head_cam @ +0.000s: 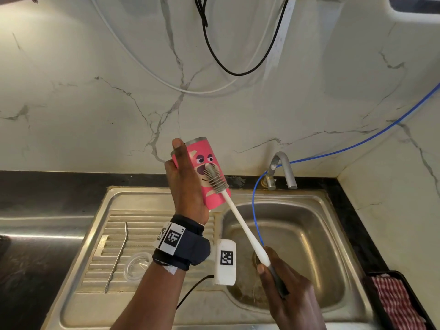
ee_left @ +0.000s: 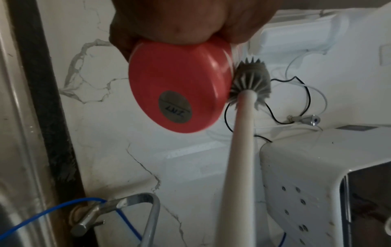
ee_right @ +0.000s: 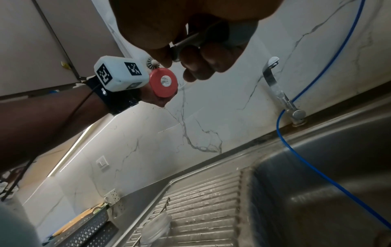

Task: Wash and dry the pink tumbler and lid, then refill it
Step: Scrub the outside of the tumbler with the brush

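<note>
Right hand gripping brush, bristles apparently touching (outside) tumbler

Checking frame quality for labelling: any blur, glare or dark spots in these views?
Head: sharp, wide-angle bend at the edges, glare stripe on the steel counter. Left wrist: tumbler base and brush soft with blur, left hand dark. Right wrist: right hand underexposed against the bright wall, sink dim.

White veined marble wall, black counter edge, steel sink, tap, loose cables
</note>
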Demonstrator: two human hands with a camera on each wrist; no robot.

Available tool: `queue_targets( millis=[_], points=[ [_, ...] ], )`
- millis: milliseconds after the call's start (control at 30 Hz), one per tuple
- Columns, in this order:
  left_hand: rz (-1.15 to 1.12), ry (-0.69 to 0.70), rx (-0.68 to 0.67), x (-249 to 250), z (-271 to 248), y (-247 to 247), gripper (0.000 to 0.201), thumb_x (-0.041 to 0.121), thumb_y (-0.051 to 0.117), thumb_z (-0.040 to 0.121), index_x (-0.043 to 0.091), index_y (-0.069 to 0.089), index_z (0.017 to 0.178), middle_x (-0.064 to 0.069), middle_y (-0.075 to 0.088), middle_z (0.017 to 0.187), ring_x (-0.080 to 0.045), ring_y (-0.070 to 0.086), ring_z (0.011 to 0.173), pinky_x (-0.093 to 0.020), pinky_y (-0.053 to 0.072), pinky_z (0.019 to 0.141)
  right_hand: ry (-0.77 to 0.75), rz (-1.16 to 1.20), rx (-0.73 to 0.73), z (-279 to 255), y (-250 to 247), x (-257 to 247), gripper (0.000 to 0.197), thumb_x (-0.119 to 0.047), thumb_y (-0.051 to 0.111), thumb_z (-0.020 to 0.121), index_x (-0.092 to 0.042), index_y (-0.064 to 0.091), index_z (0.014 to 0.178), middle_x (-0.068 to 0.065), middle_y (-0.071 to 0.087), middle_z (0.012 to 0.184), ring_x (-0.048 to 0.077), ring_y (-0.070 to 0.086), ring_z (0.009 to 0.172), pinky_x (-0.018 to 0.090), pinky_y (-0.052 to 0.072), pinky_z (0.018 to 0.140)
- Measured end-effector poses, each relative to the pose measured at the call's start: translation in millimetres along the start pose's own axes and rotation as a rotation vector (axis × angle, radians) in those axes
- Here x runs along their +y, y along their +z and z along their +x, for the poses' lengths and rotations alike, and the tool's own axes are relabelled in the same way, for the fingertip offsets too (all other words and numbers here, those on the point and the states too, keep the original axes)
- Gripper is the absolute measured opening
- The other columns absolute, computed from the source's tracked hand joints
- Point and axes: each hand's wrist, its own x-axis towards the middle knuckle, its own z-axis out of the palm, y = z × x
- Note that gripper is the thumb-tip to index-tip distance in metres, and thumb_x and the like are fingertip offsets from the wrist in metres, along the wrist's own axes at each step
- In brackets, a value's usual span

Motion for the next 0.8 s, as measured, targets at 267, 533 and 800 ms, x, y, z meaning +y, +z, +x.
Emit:
queue_targets(
  millis=[267, 533, 800],
  points=[
    [0.046, -0.011, 0.013, -0.7, 16.8, -10.1, 0.105, 0.093, 0.064, 0.073, 0.012, 0.056, 0.139, -0.015, 0.078, 0.112, -0.03, 0.081, 0.09, -0.039, 0.066, 0.068, 0.067, 0.018, -0.045, -12.5, -6.9, 4.7, 0.042, -0.044, 0.069, 0.094, -0.057, 0.06, 0.133, -0.02, 0.075, 0.096, 0.0, 0.072, 0.077, 0.012, 0.052, 0.067],
    [0.027, -0.001, -0.052, -2.1, 13.5, -6.5, 0.081, 0.08, 0.05, 0.085, 0.022, 0.057, 0.139, -0.011, 0.079, 0.115, -0.028, 0.081, 0.092, -0.05, 0.066, 0.084, -0.032, -0.023, -0.083, -7.8, -4.2, 3.1, 0.055, -0.044, 0.073, 0.091, -0.046, 0.057, 0.143, -0.022, 0.07, 0.095, -0.014, 0.059, 0.065, 0.001, 0.046, 0.067],
    [0.084, 0.014, -0.115, -20.6, -6.4, 8.5, 0.092, 0.088, 0.05, 0.083, 0.01, 0.053, 0.131, -0.006, 0.074, 0.099, -0.018, 0.077, 0.076, -0.041, 0.063, 0.071, -0.158, -0.147, 0.034, 39.9, 17.3, -2.9, 0.061, -0.039, 0.058, 0.1, -0.04, 0.038, 0.157, -0.006, 0.068, 0.087, 0.011, 0.061, 0.06, 0.032, 0.057, 0.055]
  ],
)
